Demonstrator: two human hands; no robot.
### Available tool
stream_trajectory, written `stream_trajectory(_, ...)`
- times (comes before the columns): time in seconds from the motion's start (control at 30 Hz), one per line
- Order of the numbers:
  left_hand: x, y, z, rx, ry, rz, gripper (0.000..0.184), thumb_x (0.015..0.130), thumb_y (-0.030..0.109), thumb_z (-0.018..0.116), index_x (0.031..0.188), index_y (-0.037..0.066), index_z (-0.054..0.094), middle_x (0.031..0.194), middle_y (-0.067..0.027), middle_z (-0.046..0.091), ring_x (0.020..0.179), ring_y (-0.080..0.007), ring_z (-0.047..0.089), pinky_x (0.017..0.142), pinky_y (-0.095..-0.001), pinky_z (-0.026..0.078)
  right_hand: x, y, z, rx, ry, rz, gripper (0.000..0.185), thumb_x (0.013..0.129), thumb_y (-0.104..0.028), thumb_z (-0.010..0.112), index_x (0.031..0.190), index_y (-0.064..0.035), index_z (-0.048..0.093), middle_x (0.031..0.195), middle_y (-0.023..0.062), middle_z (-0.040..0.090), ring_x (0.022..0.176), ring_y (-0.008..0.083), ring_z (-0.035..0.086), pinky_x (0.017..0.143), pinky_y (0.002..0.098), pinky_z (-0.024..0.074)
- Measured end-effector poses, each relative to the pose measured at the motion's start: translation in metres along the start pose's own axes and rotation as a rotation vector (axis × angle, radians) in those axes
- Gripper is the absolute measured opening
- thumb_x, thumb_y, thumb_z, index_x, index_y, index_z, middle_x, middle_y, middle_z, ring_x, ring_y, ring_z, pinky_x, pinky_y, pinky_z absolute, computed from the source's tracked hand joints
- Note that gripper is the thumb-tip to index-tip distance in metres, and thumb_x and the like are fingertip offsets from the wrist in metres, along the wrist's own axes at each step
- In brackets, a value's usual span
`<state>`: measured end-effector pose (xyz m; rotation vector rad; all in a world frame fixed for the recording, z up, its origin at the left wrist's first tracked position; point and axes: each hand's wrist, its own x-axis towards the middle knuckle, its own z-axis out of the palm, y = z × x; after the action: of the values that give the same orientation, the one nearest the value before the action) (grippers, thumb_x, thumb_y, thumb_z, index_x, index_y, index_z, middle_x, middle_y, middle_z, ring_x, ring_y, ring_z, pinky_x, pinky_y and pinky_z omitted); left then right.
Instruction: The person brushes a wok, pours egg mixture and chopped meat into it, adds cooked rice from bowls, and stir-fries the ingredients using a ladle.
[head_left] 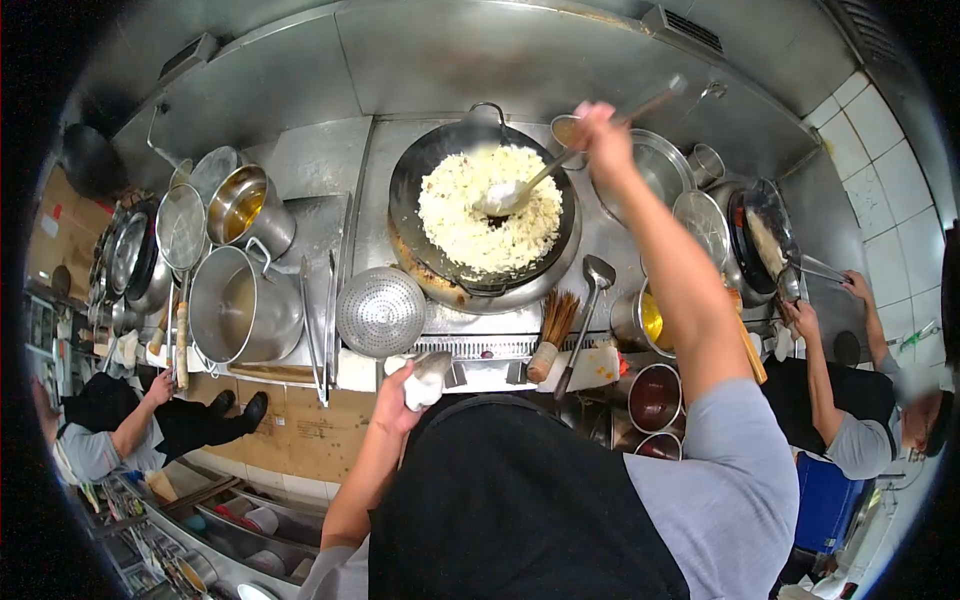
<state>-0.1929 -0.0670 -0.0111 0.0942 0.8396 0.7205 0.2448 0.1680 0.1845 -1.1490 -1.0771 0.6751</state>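
Note:
My right hand (603, 138) is closed round the handle of a ladle (548, 172), raised over the far right rim of the wok. The ladle's bowl, coated with something white, rests in a heap of pale fried rice (465, 225). Dark wok (403, 185) walls surround the rice on the stove. My left hand (398, 393) grips a folded white cloth (427, 385) at the counter's front edge, below the wok. A greyish metal piece shows at the cloth's top; I cannot tell whether the hand holds it too.
A perforated skimmer (381, 312) lies left of the wok, near a large pot (232, 305). On the right are a bamboo brush (553, 335), a spatula (590, 300) and a pot of yellow liquid (650, 318). Co-workers (868, 405) stand at both sides.

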Motion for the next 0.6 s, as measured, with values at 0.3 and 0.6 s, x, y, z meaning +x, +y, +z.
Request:
stream_trajectory(0.3, 0.006, 0.010, 0.010, -0.044, -0.024, 0.029, 0.043, 0.107, 0.031, 0.050, 0.134, -0.002, 0.057, 0.124, -0.0157, 0.070, 0.107, -0.0281, 0.071, 0.090, -0.0404, 0.059, -0.036, 0.022, 0.085, 0.229, 0.046, -0.029, 0.038, 0.097, -0.014, 0.071, 0.070, -0.0129, 0.044, 0.060, -0.0014, 0.049, 0.047, 0.0091, 0.043, 0.044, 0.0279, 0.0343)
stream_trajectory(0.6, 0.015, 0.015, 0.018, -0.058, -0.033, 0.011, 0.044, 0.106, 0.032, 0.050, 0.134, -0.001, 0.057, 0.121, -0.0153, 0.071, 0.103, -0.0294, 0.072, 0.086, -0.0418, 0.060, -0.009, 0.030, 0.011, 0.213, 0.131, -0.031, 0.034, 0.098, -0.019, 0.065, 0.069, -0.0094, 0.049, 0.063, 0.0012, 0.053, 0.056, 0.0113, 0.052, 0.051, 0.0318, 0.0433)
